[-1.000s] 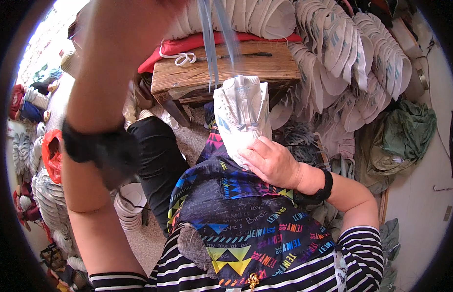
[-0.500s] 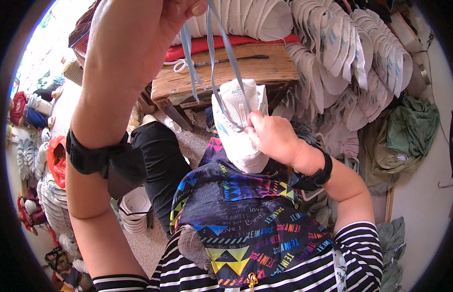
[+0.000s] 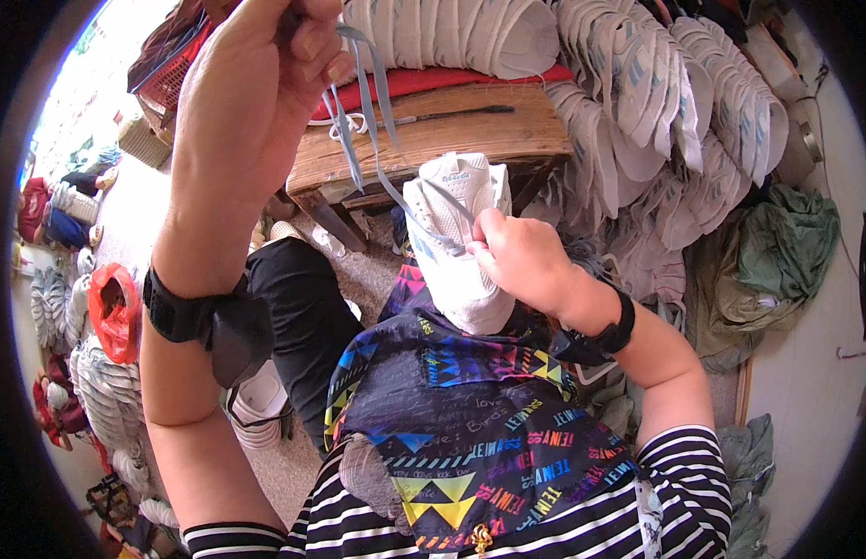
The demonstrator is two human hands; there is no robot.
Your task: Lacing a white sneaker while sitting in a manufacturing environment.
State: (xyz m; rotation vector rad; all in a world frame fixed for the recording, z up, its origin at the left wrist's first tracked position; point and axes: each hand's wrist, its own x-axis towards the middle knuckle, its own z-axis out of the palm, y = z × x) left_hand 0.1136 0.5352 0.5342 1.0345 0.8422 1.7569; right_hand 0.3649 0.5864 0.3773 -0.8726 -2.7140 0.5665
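Note:
A white shoe upper rests on my lap over a dark patterned apron. My right hand pinches it at the lace area, fingers closed on the shoe and lace. My left hand is raised high at the upper left, gripping the ends of a grey-blue lace that runs taut down to the shoe. Both wrists wear black bands.
A wooden bench with a red cushion stands ahead, a thin dark tool lying on it. Stacks of white shoe uppers fill the top and right. Green cloth lies right. More uppers and a red bag sit left.
My left hand has pulled the lace up and to the left. My right hand shifted from covering the shoe's lower part to pinching near its lace area; the shoe sits higher.

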